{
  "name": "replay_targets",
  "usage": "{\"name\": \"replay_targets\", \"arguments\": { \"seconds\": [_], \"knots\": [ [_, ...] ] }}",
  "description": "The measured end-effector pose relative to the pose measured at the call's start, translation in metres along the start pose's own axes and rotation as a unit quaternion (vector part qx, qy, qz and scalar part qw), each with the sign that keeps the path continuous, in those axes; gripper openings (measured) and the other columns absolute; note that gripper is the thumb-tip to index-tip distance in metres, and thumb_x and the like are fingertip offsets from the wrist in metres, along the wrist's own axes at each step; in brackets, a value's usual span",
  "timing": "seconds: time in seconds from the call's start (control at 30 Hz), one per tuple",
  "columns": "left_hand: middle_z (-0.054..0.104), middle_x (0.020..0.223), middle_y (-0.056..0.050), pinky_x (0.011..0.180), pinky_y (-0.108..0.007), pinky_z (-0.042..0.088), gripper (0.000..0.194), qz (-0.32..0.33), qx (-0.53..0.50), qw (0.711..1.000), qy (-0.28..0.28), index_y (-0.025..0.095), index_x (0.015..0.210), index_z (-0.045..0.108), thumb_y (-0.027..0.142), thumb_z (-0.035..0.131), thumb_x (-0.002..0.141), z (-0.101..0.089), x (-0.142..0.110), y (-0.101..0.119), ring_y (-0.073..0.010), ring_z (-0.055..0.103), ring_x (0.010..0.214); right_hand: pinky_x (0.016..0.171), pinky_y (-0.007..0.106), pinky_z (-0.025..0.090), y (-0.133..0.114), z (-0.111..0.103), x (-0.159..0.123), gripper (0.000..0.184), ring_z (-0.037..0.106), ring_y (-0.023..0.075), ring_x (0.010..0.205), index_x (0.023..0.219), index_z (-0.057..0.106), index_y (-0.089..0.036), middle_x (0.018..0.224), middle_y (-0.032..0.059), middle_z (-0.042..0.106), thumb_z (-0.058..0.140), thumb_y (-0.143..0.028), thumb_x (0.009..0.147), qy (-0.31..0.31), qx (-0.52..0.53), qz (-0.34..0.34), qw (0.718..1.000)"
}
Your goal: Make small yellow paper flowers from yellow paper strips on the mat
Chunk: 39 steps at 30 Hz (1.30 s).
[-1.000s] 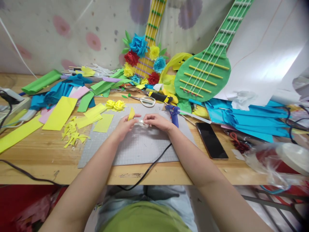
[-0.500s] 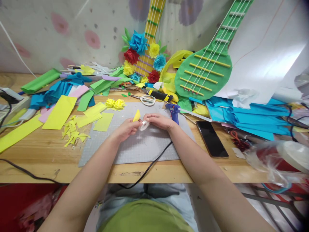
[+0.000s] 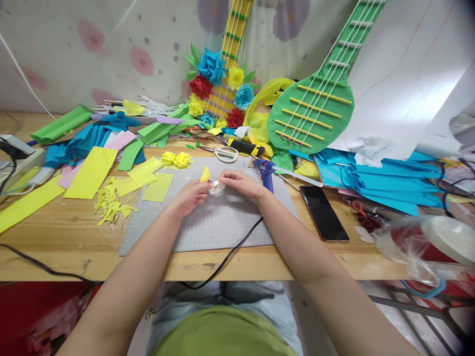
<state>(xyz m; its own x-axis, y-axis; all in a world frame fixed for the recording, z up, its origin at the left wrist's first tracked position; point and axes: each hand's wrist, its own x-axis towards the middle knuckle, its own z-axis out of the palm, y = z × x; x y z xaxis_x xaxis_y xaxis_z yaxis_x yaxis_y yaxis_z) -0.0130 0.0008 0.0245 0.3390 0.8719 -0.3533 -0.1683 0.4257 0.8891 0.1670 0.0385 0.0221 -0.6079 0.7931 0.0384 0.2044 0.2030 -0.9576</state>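
My left hand is closed on a small folded piece of yellow paper, whose pointed end sticks up above the fingers. A small roll of clear tape hangs between my hands, gripped by my right hand at its upper edge. The left fingertips are close against the roll; whether they touch it I cannot tell. Both hands are over the grey cutting mat. Yellow paper flowers lie at the mat's back left, and a yellow paper rectangle rests on its left edge.
A blue glue gun stands right of my right hand, its black cord crossing the mat. Scissors lie behind. A phone is at right, yellow scraps at left. A green paper-covered instrument leans at the back.
Both hands have shifted slightly left with the yellow paper and tape roll, partly because the whole view moved a little. The hold on each looks the same.
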Motion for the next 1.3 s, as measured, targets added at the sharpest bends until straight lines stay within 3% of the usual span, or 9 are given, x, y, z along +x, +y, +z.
{"name": "replay_targets", "arguments": {
  "seconds": [0.23,0.43,0.6,1.0,1.3],
  "knots": [
    [0.022,0.051,0.011,0.035,-0.012,0.009,0.022,0.003,0.017,1.0,0.024,0.014,0.07,0.048,0.024,0.065,0.062,-0.002,0.001,0.0,0.001,0.017,0.038,0.071,0.024,0.041,0.006,0.001,0.002,0.032,0.048,0.011,0.079,0.078,0.063,-0.016,0.086,0.0017,0.053,0.045,-0.043,0.082,-0.036,-0.016,-0.016,0.999],
    [0.023,0.05,0.011,0.035,-0.013,0.01,0.023,-0.009,0.04,0.998,0.038,0.015,0.067,0.045,0.024,0.065,0.062,0.001,0.0,0.002,0.0005,0.017,0.038,0.074,0.024,0.042,0.006,0.003,0.002,0.03,0.049,0.0111,0.083,0.078,0.063,-0.017,0.087,0.0016,0.053,0.045,-0.04,0.083,-0.048,-0.016,-0.011,0.999],
    [0.025,0.051,0.01,0.035,-0.014,0.011,0.021,0.011,0.071,0.995,0.066,0.014,0.068,0.047,0.025,0.065,0.064,0.001,0.0,0.001,0.0,0.019,0.038,0.076,0.024,0.041,0.005,0.007,0.002,0.027,0.049,0.011,0.082,0.077,0.063,-0.018,0.085,0.0007,0.052,0.046,-0.038,0.083,-0.029,-0.012,-0.017,0.999],
    [0.027,0.053,0.009,0.035,-0.013,0.011,0.021,0.025,0.045,0.998,0.036,0.014,0.072,0.052,0.024,0.065,0.06,-0.006,0.0,0.003,0.0001,0.019,0.039,0.074,0.025,0.043,0.014,0.011,0.005,0.025,0.052,0.0116,0.083,0.077,0.061,-0.021,0.089,0.0013,0.057,0.047,-0.041,0.083,0.001,0.064,0.001,0.998],
    [0.024,0.051,0.01,0.038,-0.017,0.01,0.024,0.043,0.108,0.99,0.082,0.015,0.07,0.05,0.031,0.066,0.062,-0.005,0.003,0.0,-0.0015,0.017,0.04,0.075,0.024,0.044,0.008,0.013,0.004,0.03,0.05,0.0113,0.084,0.078,0.06,-0.02,0.091,0.0017,0.054,0.043,-0.043,0.086,0.003,0.023,0.003,1.0]
  ]
}}
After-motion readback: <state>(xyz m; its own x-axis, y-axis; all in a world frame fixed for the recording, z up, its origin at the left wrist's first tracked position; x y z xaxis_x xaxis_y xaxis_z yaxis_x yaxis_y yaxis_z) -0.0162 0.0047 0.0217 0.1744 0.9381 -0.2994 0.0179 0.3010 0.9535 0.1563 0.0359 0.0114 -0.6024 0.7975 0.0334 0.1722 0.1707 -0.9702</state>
